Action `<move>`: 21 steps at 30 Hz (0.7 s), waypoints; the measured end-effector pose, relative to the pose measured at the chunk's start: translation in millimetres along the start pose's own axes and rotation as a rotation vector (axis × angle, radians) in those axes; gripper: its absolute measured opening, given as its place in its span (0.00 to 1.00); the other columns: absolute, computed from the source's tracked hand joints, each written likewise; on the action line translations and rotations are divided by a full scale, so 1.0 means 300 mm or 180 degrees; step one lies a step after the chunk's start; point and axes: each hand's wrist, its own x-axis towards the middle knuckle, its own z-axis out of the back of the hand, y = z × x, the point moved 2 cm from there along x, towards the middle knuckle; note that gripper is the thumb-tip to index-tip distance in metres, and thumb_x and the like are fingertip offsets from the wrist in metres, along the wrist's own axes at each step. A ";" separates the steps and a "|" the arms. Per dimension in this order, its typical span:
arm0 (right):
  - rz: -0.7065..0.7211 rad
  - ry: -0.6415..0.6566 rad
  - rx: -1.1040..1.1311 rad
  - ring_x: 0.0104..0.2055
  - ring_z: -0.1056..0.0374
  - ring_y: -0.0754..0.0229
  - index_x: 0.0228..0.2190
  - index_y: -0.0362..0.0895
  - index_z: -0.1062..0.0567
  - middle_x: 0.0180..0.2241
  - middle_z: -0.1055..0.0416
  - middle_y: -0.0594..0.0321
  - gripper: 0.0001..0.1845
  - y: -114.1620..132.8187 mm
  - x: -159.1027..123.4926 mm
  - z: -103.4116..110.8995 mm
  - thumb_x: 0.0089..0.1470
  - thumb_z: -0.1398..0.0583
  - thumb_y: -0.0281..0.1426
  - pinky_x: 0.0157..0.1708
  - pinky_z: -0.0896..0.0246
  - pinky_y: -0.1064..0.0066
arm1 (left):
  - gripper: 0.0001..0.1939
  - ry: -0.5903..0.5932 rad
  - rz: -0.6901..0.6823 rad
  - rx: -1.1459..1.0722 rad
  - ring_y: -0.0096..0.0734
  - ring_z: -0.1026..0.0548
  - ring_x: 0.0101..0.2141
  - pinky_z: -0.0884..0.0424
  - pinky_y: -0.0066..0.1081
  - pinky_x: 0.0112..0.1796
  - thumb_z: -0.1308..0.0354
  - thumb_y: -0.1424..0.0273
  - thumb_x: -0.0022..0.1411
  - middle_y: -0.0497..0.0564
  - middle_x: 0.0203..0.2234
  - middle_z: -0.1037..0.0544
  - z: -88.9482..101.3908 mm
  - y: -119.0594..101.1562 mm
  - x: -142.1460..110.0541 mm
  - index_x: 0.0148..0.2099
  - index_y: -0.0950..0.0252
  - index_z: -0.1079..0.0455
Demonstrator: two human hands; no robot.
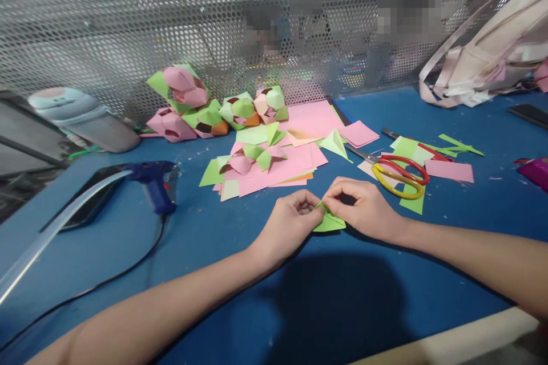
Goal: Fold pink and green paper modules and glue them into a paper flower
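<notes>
A small piece of folded green paper (329,222) is between my two hands, just above the blue table. My left hand (295,217) pinches its left corner between thumb and fingers. At its upper edge, my right hand (359,205) closes thumb and fingertips on the paper. Behind my hands lies a stack of pink, green and orange paper sheets (274,168), with a partly joined pink and green folded piece (254,157) on top. Scissors (398,174) with red and yellow handles rest to the right of my right hand.
Several finished paper balls (208,117) are piled against the perforated metal screen (128,17). At left are a blue glue gun (152,182) with its cord, a dark phone-like slab (92,199) and a lying bottle (85,120). A pale bag (492,45) leans at back right.
</notes>
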 end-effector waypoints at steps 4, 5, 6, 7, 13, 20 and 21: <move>0.0209 -0.0057 -0.0082 0.29 0.36 0.66 0.26 0.42 0.27 0.27 0.32 0.64 0.07 -0.001 -0.003 -0.001 0.54 0.43 0.23 0.29 0.41 0.73 | 0.09 -0.0054 -0.0013 0.0006 0.21 0.40 0.23 0.45 0.22 0.24 0.39 0.68 0.53 0.43 0.19 0.35 -0.002 -0.001 -0.003 0.27 0.67 0.33; 0.0292 -0.0068 -0.0099 0.29 0.36 0.66 0.27 0.42 0.27 0.27 0.32 0.63 0.06 -0.001 -0.004 -0.002 0.54 0.43 0.23 0.29 0.41 0.73 | 0.08 -0.0037 0.0002 -0.0047 0.20 0.40 0.23 0.45 0.22 0.24 0.39 0.68 0.53 0.43 0.20 0.35 -0.002 0.002 -0.003 0.28 0.67 0.33; 0.0385 -0.0078 -0.0112 0.29 0.36 0.65 0.27 0.42 0.27 0.27 0.32 0.63 0.06 -0.001 -0.005 -0.002 0.54 0.43 0.23 0.30 0.41 0.72 | 0.08 -0.0013 0.0022 -0.0110 0.20 0.40 0.23 0.45 0.22 0.24 0.39 0.69 0.53 0.43 0.20 0.35 -0.001 0.006 -0.003 0.28 0.67 0.33; 0.0478 -0.0081 -0.0125 0.29 0.36 0.65 0.28 0.42 0.27 0.27 0.32 0.63 0.06 0.000 -0.006 -0.002 0.55 0.43 0.23 0.30 0.41 0.72 | 0.08 0.0015 0.0045 -0.0179 0.20 0.40 0.23 0.46 0.22 0.24 0.39 0.70 0.52 0.43 0.20 0.35 0.000 0.011 -0.003 0.28 0.67 0.33; 0.0764 -0.0109 -0.0184 0.30 0.37 0.65 0.28 0.42 0.28 0.27 0.34 0.63 0.06 0.002 -0.014 0.000 0.56 0.43 0.24 0.30 0.41 0.71 | 0.05 0.0190 0.0154 -0.0603 0.19 0.39 0.24 0.44 0.21 0.25 0.39 0.73 0.51 0.42 0.20 0.33 -0.004 0.026 0.000 0.29 0.68 0.33; 0.0729 0.0034 -0.0162 0.32 0.36 0.64 0.31 0.42 0.28 0.29 0.32 0.62 0.05 0.008 -0.014 -0.002 0.57 0.43 0.27 0.32 0.39 0.70 | 0.03 -0.0054 -0.0071 -0.0222 0.18 0.39 0.22 0.44 0.20 0.24 0.41 0.76 0.51 0.41 0.18 0.34 -0.009 0.013 -0.003 0.27 0.68 0.33; 0.0693 0.0063 -0.0178 0.32 0.35 0.63 0.33 0.42 0.27 0.30 0.32 0.61 0.04 0.010 -0.013 -0.002 0.57 0.43 0.27 0.33 0.39 0.70 | 0.03 -0.0114 -0.0128 -0.0174 0.19 0.38 0.22 0.43 0.20 0.24 0.41 0.76 0.51 0.42 0.19 0.33 -0.006 0.011 -0.002 0.27 0.68 0.33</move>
